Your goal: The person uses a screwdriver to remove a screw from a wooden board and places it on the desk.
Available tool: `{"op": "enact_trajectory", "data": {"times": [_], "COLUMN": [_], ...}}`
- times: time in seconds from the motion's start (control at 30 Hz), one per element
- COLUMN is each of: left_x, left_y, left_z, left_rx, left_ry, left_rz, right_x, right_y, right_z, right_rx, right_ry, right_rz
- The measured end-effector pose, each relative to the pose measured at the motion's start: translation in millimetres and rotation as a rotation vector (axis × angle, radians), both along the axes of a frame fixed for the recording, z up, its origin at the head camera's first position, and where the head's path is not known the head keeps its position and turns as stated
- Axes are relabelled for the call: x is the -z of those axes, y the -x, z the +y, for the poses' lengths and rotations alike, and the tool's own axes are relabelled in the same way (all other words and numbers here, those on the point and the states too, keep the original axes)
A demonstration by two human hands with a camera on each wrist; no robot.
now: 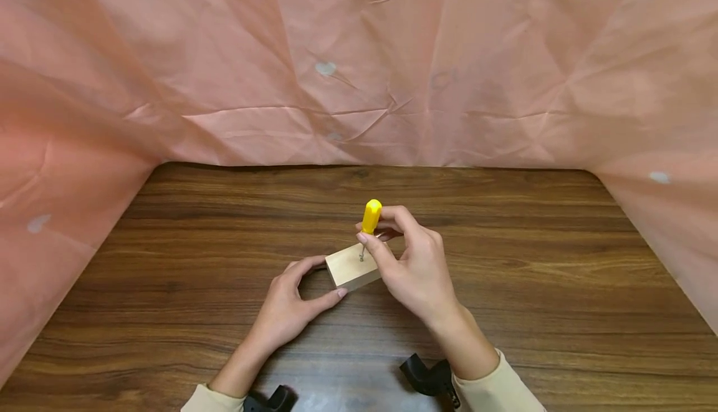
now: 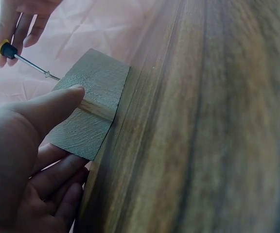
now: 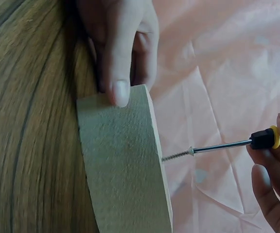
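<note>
A pale wooden block [image 1: 346, 267] lies on the brown table. My left hand [image 1: 286, 306] grips its left end, the thumb on the near side and the fingers around the far side. A screw [image 3: 176, 156] stands upright in the block's top face, with much of its threaded shank showing. My right hand [image 1: 417, 262] holds a screwdriver [image 1: 371, 215] by its yellow handle between thumb and fingers. In the right wrist view the metal shaft [image 3: 222, 146] lines up with the screw, its tip at the screw head. A black collar [image 3: 262, 139] joins shaft and handle.
The wood-grain table [image 1: 224, 225] spreads around the block. Pink cloth [image 1: 359, 88] with pale hearts hangs behind it and along both sides. Black curved pieces [image 1: 429, 376] sit near both wrists, beside the cream sleeves [image 1: 499, 387].
</note>
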State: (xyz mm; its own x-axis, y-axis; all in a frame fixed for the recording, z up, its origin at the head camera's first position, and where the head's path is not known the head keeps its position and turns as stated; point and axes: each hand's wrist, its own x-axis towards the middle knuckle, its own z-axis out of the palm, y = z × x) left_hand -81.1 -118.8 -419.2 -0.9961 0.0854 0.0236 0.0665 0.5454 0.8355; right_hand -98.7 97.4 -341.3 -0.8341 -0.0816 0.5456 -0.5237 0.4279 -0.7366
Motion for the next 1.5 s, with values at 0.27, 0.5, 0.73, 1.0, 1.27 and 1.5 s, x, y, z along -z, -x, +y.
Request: {"op": "enact_trajectory", "data": {"times": [0.27,0.5,0.73,1.0,1.27,1.5], "left_x": [1.4,1.6,1.3,2.7,3.2,0.9], "left_y": [-1.9,0.5,0.4,0.9,-0.2,1.4], "left_z": [-1.9,0.1,-0.2,-0.3,-0.8,-1.6], "left_rx": [-0.012,-0.016,-0.008,-0.012,-0.019,-0.012], "left_ry": [0.009,0.005,0.01,0.02,0.012,0.015], "left_rz": [-0.033,-0.011,-0.014,-0.013,0.004,0.001], "right_x": [5.4,3.4,3.2,3.6,2.6,2.3], "right_y": [-0.6,2.2,1.1,1.9,3.1,4.3], "right_z": [2.9,5.0,6.1,6.0,5.1,4.2], "right_rx": [-0.013,-0.028,-0.034,-0.047,-0.075,-0.048], "right_ry": [0.03,0.037,0.034,0.02,0.003,-0.003], "right_rz": [0.007,0.031,0.031,0.054,0.021,0.042]}}
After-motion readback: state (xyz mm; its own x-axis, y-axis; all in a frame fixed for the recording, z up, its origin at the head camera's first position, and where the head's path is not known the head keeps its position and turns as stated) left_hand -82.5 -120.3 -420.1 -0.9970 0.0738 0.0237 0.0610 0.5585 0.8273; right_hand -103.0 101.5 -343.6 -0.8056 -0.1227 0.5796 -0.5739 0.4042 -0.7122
